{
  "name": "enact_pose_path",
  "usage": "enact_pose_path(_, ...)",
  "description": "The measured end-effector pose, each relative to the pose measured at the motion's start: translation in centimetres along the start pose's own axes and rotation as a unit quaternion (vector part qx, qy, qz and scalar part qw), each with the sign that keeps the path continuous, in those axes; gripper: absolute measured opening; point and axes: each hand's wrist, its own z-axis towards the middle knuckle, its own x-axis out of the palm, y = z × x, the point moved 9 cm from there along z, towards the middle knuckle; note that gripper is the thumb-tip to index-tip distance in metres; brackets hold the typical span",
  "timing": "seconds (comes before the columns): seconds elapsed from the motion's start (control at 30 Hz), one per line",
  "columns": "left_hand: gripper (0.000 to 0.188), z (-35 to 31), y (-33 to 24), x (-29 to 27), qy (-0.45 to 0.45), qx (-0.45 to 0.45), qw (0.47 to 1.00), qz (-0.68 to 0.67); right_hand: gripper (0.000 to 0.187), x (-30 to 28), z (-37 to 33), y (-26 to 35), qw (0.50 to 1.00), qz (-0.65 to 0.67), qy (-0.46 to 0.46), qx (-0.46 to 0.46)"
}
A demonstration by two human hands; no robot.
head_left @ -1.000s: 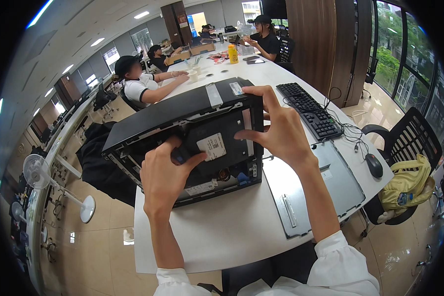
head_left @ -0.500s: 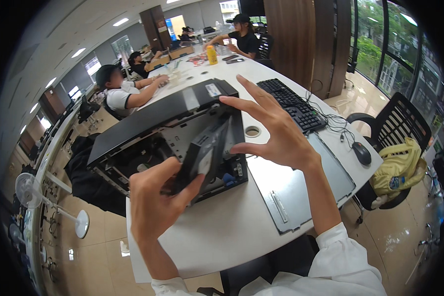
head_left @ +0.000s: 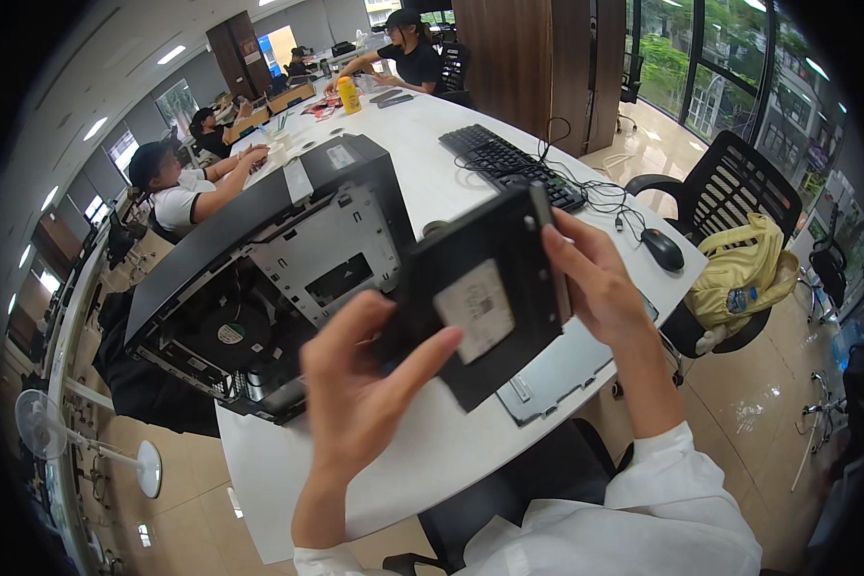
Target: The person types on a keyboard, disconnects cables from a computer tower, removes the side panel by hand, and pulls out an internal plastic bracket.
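Observation:
A flat black computer drive [head_left: 514, 264] with a white label is held up in front of me, above the table's near side. My right hand [head_left: 605, 283] is closed on its right edge, thumb in front. My left hand [head_left: 360, 384] grips its left side, the thumb lying by the label; the other fingertips are partly hidden and blurred. Just beyond stands an open black computer case [head_left: 240, 226], its inside facing me, with a round fan [head_left: 232, 331] and a bare metal plate [head_left: 302, 250] showing.
A grey metal side panel [head_left: 562, 379] lies under my right forearm. Farther right are a black keyboard [head_left: 504, 163], tangled cables and a mouse [head_left: 661, 250]. A yellow bag [head_left: 744, 274] sits on a chair. People work along the white table [head_left: 298, 480]; a yellow bottle [head_left: 348, 95] stands there.
The drive has come out of the case, moving right and toward me, its labelled face now showing. My right hand, spread and apart before, has taken hold of its right edge.

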Motion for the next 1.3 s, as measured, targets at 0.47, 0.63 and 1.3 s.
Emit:
enact_pose_path(0.47,0.017,0.7,-0.3,-5.9,-0.133,0.03,0.969,0.206,0.048,-24.7,-6.5,-4.2,0.875,-0.391,-0.195,0.209)
enact_pose_path(0.63,0.012,0.8,-1.1,-8.2,-0.183,0.069,0.951,0.24,0.051,-24.6,-5.0,-5.2,0.805,-0.549,-0.159,0.159)
enact_pose_path(1.3,0.011,-0.4,-2.2,-11.8,-0.28,0.113,0.888,0.348,0.075,-17.2,-5.9,-5.8,0.624,-0.757,-0.117,0.158)
